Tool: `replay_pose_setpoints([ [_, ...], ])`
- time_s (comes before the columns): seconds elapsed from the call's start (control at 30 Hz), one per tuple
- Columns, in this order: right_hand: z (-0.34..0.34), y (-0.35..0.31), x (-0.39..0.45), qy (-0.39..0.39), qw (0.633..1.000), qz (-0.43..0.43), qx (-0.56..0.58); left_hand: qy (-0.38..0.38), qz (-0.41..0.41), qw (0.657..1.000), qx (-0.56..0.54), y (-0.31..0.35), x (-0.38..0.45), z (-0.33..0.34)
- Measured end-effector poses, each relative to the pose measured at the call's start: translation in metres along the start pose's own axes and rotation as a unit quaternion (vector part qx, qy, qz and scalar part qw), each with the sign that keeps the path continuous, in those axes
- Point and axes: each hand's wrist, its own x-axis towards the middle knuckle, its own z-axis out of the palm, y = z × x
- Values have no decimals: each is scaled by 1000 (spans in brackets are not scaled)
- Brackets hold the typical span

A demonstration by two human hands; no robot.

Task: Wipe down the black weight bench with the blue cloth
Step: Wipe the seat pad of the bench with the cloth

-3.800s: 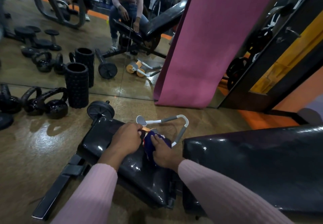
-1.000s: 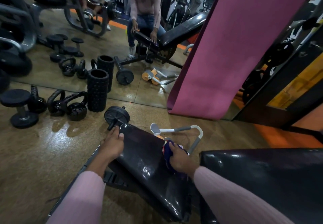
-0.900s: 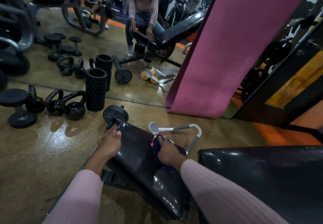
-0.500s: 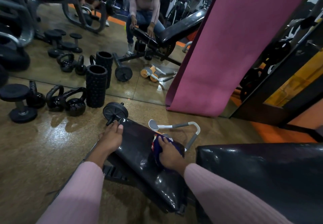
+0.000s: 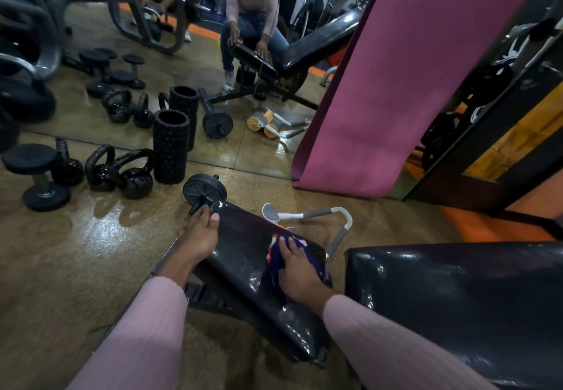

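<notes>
Cloth (image 5: pixel 275 260) slid seemingly rightward; bench (image 5: pixel 243 246) runs diagonally

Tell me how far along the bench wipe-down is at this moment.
Midway, as far as one frame shows. Done: the seat pad shines wet near the cloth. In hand: the right hand presses the blue cloth onto the pad's right side, while the left hand grips its far left edge. Left: the large back pad at right, which the cloth is not touching.
</notes>
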Motion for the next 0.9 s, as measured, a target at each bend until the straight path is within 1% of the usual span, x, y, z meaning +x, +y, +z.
replay_pose_setpoints([
  [0.1, 8, -21, -13, 6, 995, -91, -30, 8, -2, 1000, 12, -4, 6, 2],
  [0.23, 26, 22, -58, -36, 978, -190, -83, 8, -6, 1000, 9, -4, 8, 4],
  [0.3, 23, 41, -63, -42, 981, -176, -75, 9, -10, 1000, 10, -5, 7, 5],
  [0.33, 20, 42, -58, -29, 985, -159, -61, 10, -10, 1000, 10, -6, 7, 6],
  [0.43, 7, 15, -29, 13, 993, -108, -49, 14, -6, 1000, 19, -9, 8, 8],
  [0.5, 1, -8, -18, 17, 992, -112, -51, 20, -7, 1000, 23, -10, 11, 9],
  [0.57, 2, -16, -23, 1, 984, -163, -70, 19, -13, 1000, 19, -9, 13, 9],
  [0.6, 6, -10, -27, -16, 976, -200, -87, 18, -14, 1000, 16, -9, 14, 9],
  [0.67, 15, 15, -37, -44, 944, -298, -134, 16, -16, 1000, 13, -9, 14, 8],
  [0.7, 16, 31, -41, -57, 927, -335, -158, 16, -15, 1000, 13, -9, 14, 8],
  [0.73, 14, 48, -42, -65, 919, -349, -171, 14, -13, 1000, 10, -9, 14, 8],
  [0.77, 11, 62, -41, -68, 925, -336, -162, 11, -10, 1000, 3, -8, 13, 8],
  [0.8, 7, 68, -40, -64, 941, -305, -134, 9, -9, 1000, -10, -9, 13, 8],
  [0.87, 1, 57, -30, -28, 971, -227, -70, 4, -10, 999, -30, -11, 14, 8],
  [0.9, -1, 42, -26, -13, 980, -190, -49, 0, -11, 999, -36, -12, 14, 9],
])
